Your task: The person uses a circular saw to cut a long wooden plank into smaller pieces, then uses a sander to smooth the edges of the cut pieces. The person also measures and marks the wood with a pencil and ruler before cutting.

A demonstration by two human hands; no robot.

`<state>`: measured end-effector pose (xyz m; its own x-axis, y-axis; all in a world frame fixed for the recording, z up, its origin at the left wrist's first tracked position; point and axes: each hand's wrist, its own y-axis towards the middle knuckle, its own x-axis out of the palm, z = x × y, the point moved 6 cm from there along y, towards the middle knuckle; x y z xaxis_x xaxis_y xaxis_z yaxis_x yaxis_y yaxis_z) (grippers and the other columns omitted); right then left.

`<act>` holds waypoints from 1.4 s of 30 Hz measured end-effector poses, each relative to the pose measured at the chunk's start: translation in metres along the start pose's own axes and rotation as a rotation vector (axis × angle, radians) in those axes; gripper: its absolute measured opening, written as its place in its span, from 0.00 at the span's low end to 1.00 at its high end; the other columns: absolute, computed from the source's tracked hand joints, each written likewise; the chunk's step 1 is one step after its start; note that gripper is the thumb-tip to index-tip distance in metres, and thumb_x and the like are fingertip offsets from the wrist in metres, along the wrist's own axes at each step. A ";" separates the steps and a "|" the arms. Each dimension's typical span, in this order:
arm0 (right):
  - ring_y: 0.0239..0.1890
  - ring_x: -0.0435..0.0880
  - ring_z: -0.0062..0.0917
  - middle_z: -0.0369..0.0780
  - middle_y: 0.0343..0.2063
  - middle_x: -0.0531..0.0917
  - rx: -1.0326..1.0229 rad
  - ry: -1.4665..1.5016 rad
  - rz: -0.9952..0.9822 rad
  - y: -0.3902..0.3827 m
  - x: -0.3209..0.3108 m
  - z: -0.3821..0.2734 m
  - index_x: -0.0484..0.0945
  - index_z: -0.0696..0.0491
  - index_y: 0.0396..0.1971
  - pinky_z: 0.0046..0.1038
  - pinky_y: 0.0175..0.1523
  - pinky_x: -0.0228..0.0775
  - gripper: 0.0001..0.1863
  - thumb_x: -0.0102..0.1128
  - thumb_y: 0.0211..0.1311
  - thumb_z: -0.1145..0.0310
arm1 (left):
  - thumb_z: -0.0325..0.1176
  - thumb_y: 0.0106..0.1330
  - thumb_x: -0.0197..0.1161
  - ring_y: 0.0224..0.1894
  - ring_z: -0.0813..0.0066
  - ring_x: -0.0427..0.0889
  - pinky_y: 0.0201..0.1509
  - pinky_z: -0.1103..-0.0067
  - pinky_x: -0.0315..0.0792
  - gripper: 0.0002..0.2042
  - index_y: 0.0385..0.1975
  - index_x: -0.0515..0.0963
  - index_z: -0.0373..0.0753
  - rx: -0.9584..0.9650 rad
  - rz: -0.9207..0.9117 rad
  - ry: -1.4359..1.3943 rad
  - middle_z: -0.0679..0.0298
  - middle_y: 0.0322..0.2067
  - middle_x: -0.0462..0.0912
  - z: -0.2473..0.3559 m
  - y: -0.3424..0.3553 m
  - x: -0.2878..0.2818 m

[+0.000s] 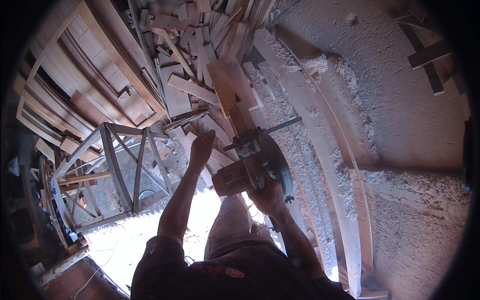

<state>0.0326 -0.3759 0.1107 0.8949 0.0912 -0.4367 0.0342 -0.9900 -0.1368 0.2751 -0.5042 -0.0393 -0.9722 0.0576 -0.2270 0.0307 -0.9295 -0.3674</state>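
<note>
Circular saw (pixel 257 165) sits gripped in my right hand (pixel 270 196), fingers wrapped shut on its handle, over a long plank (pixel 320 150). At nine o'clock, my left hand (pixel 201 146) rests loosely curled on wood offcuts (pixel 190 90).

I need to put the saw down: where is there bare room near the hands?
Bare: the sawdust-covered surface right of the long plank, which the circular saw sits beside. Crowded: the offcut pile above the left hand and the metal frame.
</note>
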 end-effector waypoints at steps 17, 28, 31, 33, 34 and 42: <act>0.46 0.87 0.48 0.55 0.42 0.85 0.043 0.020 -0.043 0.067 0.012 -0.014 0.73 0.58 0.61 0.43 0.51 0.80 0.34 0.69 0.51 0.67 | 0.47 0.81 0.45 0.56 0.66 0.81 0.60 0.69 0.79 0.21 0.59 0.70 0.37 -0.001 -0.045 -0.865 0.57 0.55 0.79 0.029 -0.100 0.041; 0.47 0.87 0.48 0.54 0.42 0.85 0.042 0.018 -0.044 0.099 0.021 -0.020 0.73 0.58 0.61 0.42 0.54 0.80 0.35 0.68 0.50 0.66 | 0.47 0.81 0.47 0.56 0.67 0.81 0.61 0.69 0.78 0.20 0.59 0.71 0.37 0.043 0.001 -0.900 0.55 0.55 0.79 0.036 -0.070 0.030; 0.46 0.87 0.46 0.54 0.40 0.86 0.107 -0.014 -0.057 0.106 0.020 -0.026 0.73 0.58 0.61 0.41 0.54 0.80 0.34 0.68 0.50 0.67 | 0.46 0.81 0.46 0.56 0.67 0.81 0.61 0.69 0.78 0.21 0.59 0.71 0.36 0.051 -0.014 -0.916 0.55 0.54 0.79 0.037 -0.061 0.029; 0.46 0.87 0.45 0.54 0.40 0.86 0.149 -0.018 -0.085 0.111 0.021 -0.026 0.73 0.57 0.61 0.41 0.54 0.80 0.34 0.68 0.50 0.67 | 0.47 0.81 0.46 0.56 0.66 0.81 0.61 0.69 0.77 0.21 0.59 0.71 0.35 0.057 -0.021 -0.915 0.55 0.54 0.79 0.042 -0.057 0.029; 0.46 0.87 0.45 0.54 0.40 0.86 0.137 -0.009 -0.077 0.113 0.021 -0.027 0.73 0.57 0.61 0.41 0.53 0.80 0.34 0.68 0.50 0.68 | 0.47 0.81 0.46 0.56 0.66 0.81 0.61 0.69 0.77 0.21 0.59 0.71 0.35 0.056 -0.016 -0.913 0.55 0.55 0.79 0.048 -0.057 0.028; 0.46 0.87 0.45 0.55 0.40 0.85 0.091 0.025 -0.066 0.128 0.024 -0.032 0.73 0.57 0.60 0.42 0.51 0.80 0.33 0.66 0.50 0.69 | 0.50 0.80 0.45 0.58 0.65 0.79 0.63 0.67 0.75 0.23 0.59 0.70 0.36 0.098 0.020 -0.871 0.54 0.56 0.77 0.040 -0.039 0.020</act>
<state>0.0728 -0.5041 0.1113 0.9028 0.1520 -0.4024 0.0536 -0.9679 -0.2454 0.2446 -0.4814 0.0066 -0.8046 -0.2206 0.5513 0.0688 -0.9568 -0.2825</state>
